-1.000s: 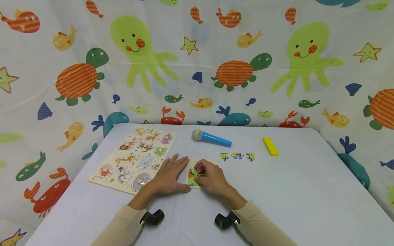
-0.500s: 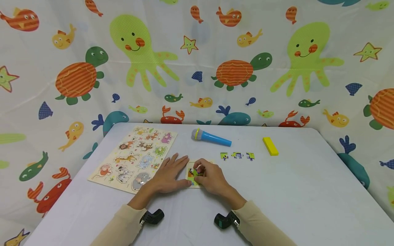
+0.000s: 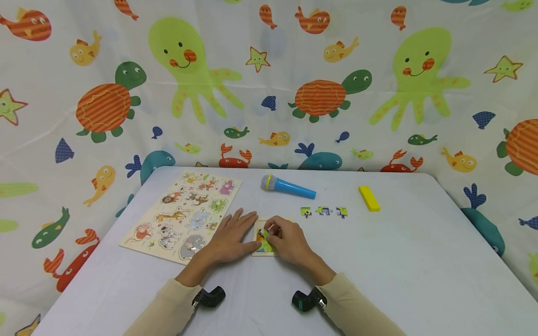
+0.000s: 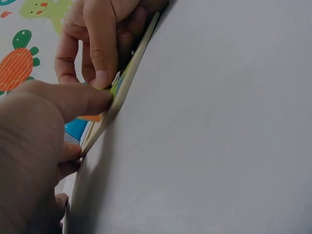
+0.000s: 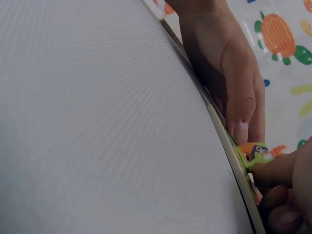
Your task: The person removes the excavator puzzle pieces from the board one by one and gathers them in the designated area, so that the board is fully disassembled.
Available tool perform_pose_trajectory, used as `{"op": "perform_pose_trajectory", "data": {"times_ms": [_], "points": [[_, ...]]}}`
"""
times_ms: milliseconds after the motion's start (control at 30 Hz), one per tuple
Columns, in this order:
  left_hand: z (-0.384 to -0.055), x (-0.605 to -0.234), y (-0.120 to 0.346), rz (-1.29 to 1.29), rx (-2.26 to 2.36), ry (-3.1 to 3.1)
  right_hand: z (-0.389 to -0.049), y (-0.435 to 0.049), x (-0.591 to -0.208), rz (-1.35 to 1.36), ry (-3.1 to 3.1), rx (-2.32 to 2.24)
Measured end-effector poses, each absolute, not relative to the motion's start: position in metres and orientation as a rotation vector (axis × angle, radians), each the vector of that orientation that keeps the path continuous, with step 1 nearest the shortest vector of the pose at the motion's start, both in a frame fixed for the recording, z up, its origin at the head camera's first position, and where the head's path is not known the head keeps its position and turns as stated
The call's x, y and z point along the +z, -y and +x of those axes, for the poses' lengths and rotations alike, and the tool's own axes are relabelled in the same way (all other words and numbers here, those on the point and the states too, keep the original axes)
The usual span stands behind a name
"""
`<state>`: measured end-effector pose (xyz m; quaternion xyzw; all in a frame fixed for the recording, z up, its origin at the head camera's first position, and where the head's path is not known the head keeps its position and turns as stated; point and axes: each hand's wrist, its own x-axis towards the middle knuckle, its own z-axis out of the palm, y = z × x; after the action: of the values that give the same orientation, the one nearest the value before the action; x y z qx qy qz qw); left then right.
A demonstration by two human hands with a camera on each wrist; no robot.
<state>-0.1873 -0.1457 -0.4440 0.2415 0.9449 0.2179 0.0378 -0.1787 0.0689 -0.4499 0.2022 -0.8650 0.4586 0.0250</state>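
A small wooden jigsaw board (image 3: 264, 254) with a colourful picture lies on the table between both hands. My left hand (image 3: 232, 239) rests flat beside it, fingers spread, its thumb on the board's left side. My right hand (image 3: 291, 240) is over the board's right part and pinches a green and orange jigsaw piece (image 5: 257, 152) between thumb and fingers. That piece appears tilted up from the board in the right wrist view. The right fingers hide much of the picture. Several fingers of the left hand touch the table close to a large animal puzzle board (image 3: 193, 215).
Three loose jigsaw pieces (image 3: 324, 211) lie in a row beyond the right hand. A blue toy microphone (image 3: 294, 188) is farther back, and a yellow block (image 3: 369, 199) sits to the right. A sea-animal curtain (image 3: 269, 84) hangs behind the white table (image 3: 420, 261).
The right fingers have shifted slightly while holding the jigsaw piece over the small board. My left hand keeps its place. The head view has tilted a little.
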Motion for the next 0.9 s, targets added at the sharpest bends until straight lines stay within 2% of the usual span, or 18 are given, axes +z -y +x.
{"op": "perform_pose_trajectory", "data": {"times_ms": [300,900], "points": [[-0.186,-0.443,0.14,0.681,0.654,-2.929,-0.181,-0.068,-0.452,0.644,2.622,1.487],[-0.185,-0.44,0.138,0.615,0.662,-2.919,-0.18,-0.058,-0.448,0.411,2.685,1.44]]}}
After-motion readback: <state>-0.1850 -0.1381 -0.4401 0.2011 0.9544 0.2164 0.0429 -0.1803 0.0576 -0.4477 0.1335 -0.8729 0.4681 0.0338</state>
